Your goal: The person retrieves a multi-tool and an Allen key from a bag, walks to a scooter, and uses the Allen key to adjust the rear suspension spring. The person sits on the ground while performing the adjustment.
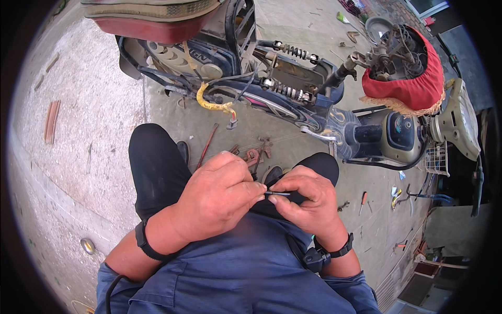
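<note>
In front of my lap, my left hand [222, 193] and my right hand [311, 201] meet, each closed in a pinch. Between their fingertips runs a short, thin, dark wire-like piece [279, 193], grey toward its right end. Its exact kind is too small to make out, and the fingers hide part of it. Beyond my knees is a scooter [366, 133] with exposed shock absorbers [286, 90]. A yellow-wrapped cable [209, 103] hangs from its side, ending in a small connector [232, 124].
Reddish tools [253, 157] and a thin red rod [207, 145] lie on the ground between my feet. To the right are a red-handled screwdriver [363, 198] and scattered small parts. A red-covered basket [410, 86] of metal parts is at the upper right; bricks [52, 122] lie left.
</note>
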### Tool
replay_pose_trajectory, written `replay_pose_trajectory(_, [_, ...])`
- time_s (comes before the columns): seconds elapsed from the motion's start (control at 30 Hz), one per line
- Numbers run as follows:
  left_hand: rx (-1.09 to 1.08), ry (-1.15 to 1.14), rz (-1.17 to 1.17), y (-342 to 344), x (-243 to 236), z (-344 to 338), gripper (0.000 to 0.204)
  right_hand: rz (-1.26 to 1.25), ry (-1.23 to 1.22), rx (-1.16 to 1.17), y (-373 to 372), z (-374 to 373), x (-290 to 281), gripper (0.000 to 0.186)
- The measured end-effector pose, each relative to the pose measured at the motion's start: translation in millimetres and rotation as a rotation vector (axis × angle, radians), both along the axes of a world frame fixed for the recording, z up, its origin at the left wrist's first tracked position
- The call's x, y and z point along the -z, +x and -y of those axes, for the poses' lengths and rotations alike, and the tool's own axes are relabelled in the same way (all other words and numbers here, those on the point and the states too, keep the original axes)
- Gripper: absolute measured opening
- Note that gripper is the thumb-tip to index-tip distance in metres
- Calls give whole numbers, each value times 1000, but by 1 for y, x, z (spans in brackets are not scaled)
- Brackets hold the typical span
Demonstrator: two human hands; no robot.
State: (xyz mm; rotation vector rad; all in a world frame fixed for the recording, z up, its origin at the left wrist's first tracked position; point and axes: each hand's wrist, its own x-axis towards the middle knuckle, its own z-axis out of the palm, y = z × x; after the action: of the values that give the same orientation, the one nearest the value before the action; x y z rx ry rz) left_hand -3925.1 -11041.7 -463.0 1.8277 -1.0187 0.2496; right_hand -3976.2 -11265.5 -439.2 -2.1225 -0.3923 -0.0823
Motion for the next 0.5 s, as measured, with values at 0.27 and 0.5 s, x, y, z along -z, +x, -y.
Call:
replay_pose_trajectory(0.27, [39,31,-92,0,-1,-2,26,36,-34,-21,1,-6,-5,20])
replay_pose_trajectory(0.5, [43,-52,-554,6,10,-6,14,35,-72,28,18,-7,-6,15])
